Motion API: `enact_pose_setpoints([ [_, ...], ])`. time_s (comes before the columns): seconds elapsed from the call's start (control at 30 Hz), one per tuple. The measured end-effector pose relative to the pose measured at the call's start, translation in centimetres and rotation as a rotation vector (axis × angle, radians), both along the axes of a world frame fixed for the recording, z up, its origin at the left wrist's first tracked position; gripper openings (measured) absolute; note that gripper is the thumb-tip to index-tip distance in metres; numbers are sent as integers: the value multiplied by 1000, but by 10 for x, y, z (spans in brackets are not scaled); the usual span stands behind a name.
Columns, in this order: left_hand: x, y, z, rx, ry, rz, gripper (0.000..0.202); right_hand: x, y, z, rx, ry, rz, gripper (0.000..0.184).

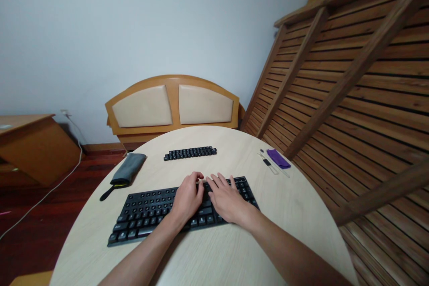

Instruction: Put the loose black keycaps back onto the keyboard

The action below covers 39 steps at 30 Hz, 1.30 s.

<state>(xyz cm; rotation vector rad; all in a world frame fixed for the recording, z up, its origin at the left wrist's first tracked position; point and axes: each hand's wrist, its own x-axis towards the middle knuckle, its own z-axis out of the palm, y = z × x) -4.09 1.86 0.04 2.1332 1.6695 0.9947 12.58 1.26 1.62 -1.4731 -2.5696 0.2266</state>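
A black keyboard (147,231) lies at a slant on the round table in front of me. Keycaps are off much of its upper left, leaving bare switches. My left hand (188,195) is over the middle of the keyboard, its fingers curled and thumb close to the forefinger; whatever they pinch, if anything, is hidden. Just right of it, my right hand (225,197) rests flat on the keyboard's right part, fingers spread. Behind the keyboard, loose black keycaps (190,153) stand in neat rows.
A grey cloth pouch-like item (129,169) with a black strap lies at the table's left. Toward the right are a wire puller with a black grip (267,162), a thin pale stick (284,172) and a folded purple cloth (279,159). A slatted wooden panel (362,76) leans at right.
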Motion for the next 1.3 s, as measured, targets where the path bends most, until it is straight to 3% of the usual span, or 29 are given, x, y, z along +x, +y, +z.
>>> enact_pose_setpoints([
  [0.17,10,-16,7,97,229,-90,26,34,18,-9,13,0,-27,52],
  [0.37,17,-26,-4,145,383,-98,47,82,35,-12,22,45,-42,50],
  [0.5,22,-32,-9,111,475,-121,51,93,36,-14,61,108,-53,48],
  [0.6,24,-29,-3,93,467,-109,49,92,35,-15,89,140,-60,46],
  [0.73,23,-1,15,75,433,-130,41,91,35,-16,115,164,-64,43],
  [0.87,21,52,23,119,494,-224,36,92,35,-16,125,194,-65,44],
  [1.07,24,114,11,135,629,-323,40,93,34,-16,139,227,-65,45],
  [1.3,35,139,-6,122,601,-325,40,94,33,-12,123,238,-61,44],
])
